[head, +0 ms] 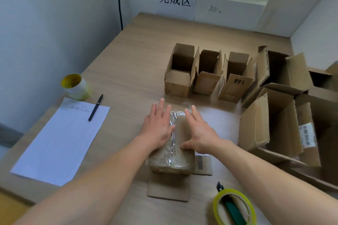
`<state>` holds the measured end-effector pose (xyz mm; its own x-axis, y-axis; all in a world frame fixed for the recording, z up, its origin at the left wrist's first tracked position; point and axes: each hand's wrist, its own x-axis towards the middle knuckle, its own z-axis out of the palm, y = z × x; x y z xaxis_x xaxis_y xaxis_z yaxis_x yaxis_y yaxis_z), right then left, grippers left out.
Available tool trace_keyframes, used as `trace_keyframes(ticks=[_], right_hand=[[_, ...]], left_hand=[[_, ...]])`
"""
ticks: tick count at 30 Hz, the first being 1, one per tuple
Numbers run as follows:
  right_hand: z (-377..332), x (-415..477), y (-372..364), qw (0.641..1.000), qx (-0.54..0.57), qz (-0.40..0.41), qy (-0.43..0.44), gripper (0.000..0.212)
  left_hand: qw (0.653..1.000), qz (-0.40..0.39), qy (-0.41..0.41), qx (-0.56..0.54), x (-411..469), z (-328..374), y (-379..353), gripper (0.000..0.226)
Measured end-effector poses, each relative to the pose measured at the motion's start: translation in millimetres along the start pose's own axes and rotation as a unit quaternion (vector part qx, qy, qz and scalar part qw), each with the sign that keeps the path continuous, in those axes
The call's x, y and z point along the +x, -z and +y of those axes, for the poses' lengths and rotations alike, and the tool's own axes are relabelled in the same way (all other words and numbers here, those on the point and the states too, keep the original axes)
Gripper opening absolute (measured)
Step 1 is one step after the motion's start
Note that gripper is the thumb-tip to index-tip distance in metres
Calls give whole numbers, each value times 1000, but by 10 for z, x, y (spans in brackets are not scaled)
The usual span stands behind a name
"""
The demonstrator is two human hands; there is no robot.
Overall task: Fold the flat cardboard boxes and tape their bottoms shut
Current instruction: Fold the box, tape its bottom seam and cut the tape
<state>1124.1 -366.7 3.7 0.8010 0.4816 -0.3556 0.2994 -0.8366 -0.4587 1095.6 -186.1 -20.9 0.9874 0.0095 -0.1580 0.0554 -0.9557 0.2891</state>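
Brown box (180, 157) runs near to far; my left hand (157, 128) and right hand (199, 133) press it, fingers (161, 106) flat, holding nothing.

Brown box (180, 153) upside down; taped bottom up; 3 upright boxes (208, 71) behind.

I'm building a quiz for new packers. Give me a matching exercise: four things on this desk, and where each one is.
Things:
1 pen
2 tape roll
3 taped box
4 box marked 14#

Places:
A under the left hand and right hand
B on the paper
C in the back row of open boxes
D near edge, around the cutter

Pairs: 1-B, 2-D, 3-A, 4-C
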Motion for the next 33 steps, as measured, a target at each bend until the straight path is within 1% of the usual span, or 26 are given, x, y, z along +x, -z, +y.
trace_keyframes(ticks=[2,3,5,8,10,11,12,14,15,16,17,19,23,24,25,27,29,31,33], right_hand=[[41,58,14,1000,-17,-19,9,124],[60,70,6,999,-20,-28,8,123],[85,64,-36,999,-8,-33,0,123],[70,47,-63,1000,5,-23,4,119],[59,53,-48,1000,1,-28,-1,119],[43,60,-39,1000,-1,-29,-2,119],[27,70,-30,1000,-4,-31,-1,119],[16,82,-26,999,-7,-35,2,122],[25,97,-18,999,-6,-36,3,125],[35,104,-9,999,-6,-37,3,126],[41,109,-6,999,-8,-41,5,126],[72,121,7,999,-15,-38,9,123],[120,119,-15,999,-19,-46,8,123],[141,112,-3,999,-22,-49,6,124],[158,105,6,998,-28,-50,5,123],[169,88,12,998,-44,-48,9,120],[169,66,-10,997,-49,-53,15,116],[172,51,-55,997,-49,-48,19,108],[189,58,-61,997,-62,-45,12,97]], left_hand=[[998,-29,-29,47,101,-24,-28,74],[998,-37,-30,47,110,-38,-66,75],[999,-28,-19,18,66,-39,-133,79],[999,-3,21,-39,7,-16,-207,84],[995,4,66,-79,-12,11,-199,85],[994,9,79,-73,-12,13,-186,84],[997,11,64,-28,-5,17,-159,81],[994,-6,-41,96,32,41,-104,72],[987,-28,-92,129,70,60,-76,69],[981,-54,-118,142,104,82,-53,67],[980,-72,-119,142,116,87,-59,68],[984,-80,-90,130,128,78,-121,71],[997,-44,53,41,65,56,-101,74],[996,-34,82,20,23,77,-60,77],[995,-23,93,12,-60,112,-32,80],[997,-24,62,37,-347,192,-82,90],[996,-67,39,46,-640,273,-208,97],[995,-77,54,31,-712,270,-326,97],[997,-63,54,-5,-665,234,-338,88]])
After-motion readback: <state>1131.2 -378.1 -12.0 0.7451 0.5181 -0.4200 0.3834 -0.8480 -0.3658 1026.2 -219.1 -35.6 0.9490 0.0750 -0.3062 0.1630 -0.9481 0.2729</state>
